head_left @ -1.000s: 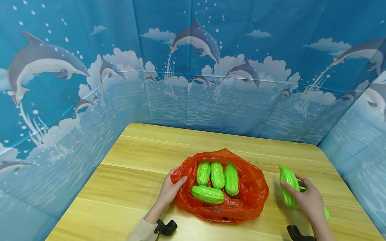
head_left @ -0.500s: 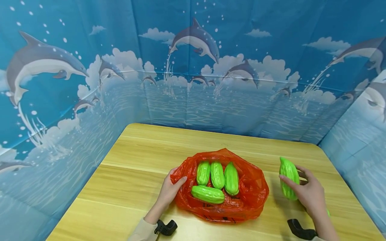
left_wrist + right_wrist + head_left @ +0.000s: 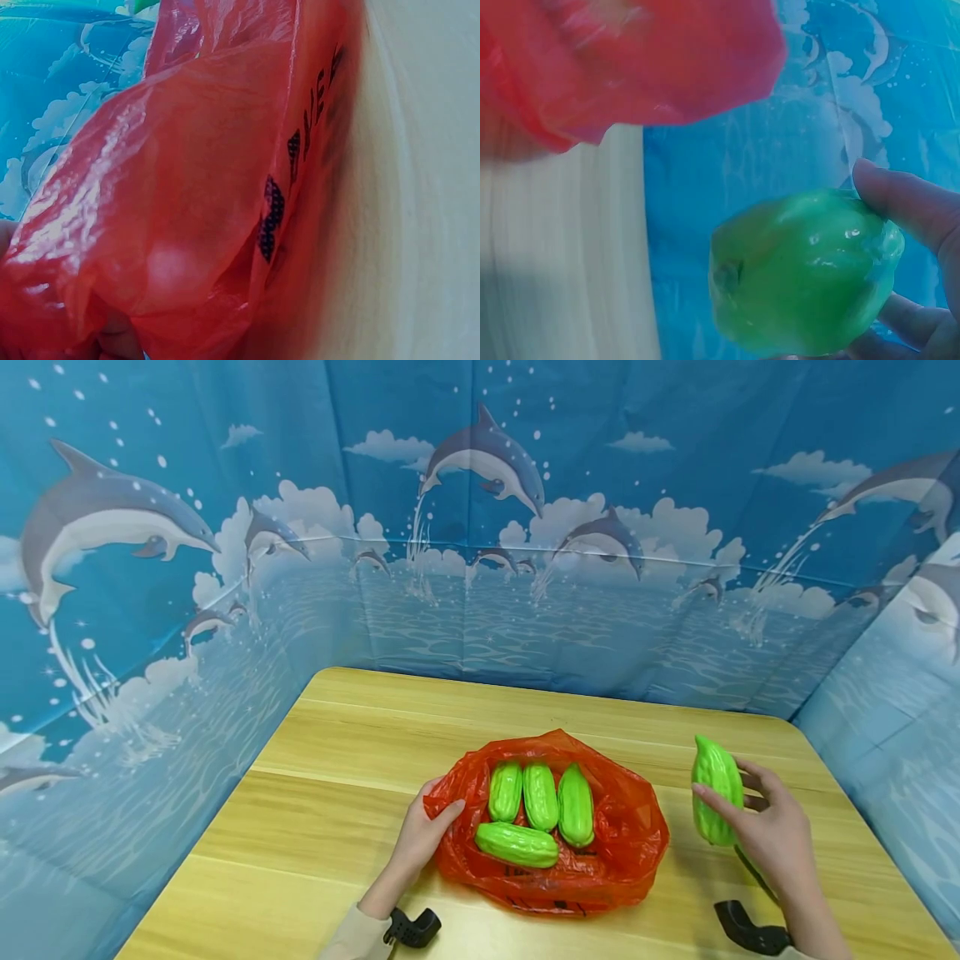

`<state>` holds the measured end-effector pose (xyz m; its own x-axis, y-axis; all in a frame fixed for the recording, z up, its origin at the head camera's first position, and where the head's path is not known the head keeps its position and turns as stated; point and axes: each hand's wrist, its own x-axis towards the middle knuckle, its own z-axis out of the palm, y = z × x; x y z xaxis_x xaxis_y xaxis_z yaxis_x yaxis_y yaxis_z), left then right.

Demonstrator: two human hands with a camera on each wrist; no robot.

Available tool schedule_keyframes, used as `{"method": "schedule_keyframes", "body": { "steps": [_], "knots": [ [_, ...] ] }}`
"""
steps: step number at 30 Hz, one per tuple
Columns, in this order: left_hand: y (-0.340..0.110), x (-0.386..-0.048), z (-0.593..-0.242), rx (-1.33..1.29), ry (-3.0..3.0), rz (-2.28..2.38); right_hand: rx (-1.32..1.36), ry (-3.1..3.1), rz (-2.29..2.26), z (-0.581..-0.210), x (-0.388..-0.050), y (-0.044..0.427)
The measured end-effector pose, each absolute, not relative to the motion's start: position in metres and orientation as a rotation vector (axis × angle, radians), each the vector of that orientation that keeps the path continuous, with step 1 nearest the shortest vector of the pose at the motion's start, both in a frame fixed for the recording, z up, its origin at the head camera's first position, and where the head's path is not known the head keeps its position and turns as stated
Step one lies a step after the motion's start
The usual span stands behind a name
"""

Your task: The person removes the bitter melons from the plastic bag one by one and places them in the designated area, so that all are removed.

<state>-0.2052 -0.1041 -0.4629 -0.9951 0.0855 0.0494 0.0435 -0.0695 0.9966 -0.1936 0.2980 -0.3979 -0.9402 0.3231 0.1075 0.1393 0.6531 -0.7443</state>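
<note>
In the head view, a red plastic bag (image 3: 630, 852) lies with its mouth spread, several bright green bitter melons (image 3: 517, 845) inside. My left hand (image 3: 420, 831) pinches the bag's left rim between thumb and fingers. The left wrist view is mostly filled by the red bag (image 3: 195, 180), with black print on its side. To the right of the bag, my right hand (image 3: 776, 827) grips another bitter melon (image 3: 715, 793), tip pointing away, thumb on one side. Up close in the right wrist view, the held bitter melon (image 3: 802, 274) appears above the table.
The wooden table (image 3: 300, 827) carries the bag near its middle. A blue dolphin-print curtain (image 3: 465, 527) encloses the back and sides. A thin dark strip (image 3: 756, 872) shows beside my right wrist. Each wrist wears a black mount (image 3: 412, 928).
My right hand has raised the bitter melon, which shifts upward in the head view. A green thing seen beneath that forearm earlier is now hidden. The left hand and bag stay put.
</note>
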Motion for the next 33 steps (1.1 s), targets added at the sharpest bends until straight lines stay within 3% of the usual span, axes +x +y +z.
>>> {"method": "schedule_keyframes", "body": {
  "steps": [25, 33],
  "knots": [
    [-0.105, -0.205, -0.461, 0.165, 2.132, 2.258, -0.245, -2.566, 1.201, -0.373, -0.193, 0.27],
    [-0.107, -0.216, -0.487, 0.152, 2.107, 2.277, -0.157, -2.515, 1.235, -0.368, -0.194, 0.261]
  ]
}}
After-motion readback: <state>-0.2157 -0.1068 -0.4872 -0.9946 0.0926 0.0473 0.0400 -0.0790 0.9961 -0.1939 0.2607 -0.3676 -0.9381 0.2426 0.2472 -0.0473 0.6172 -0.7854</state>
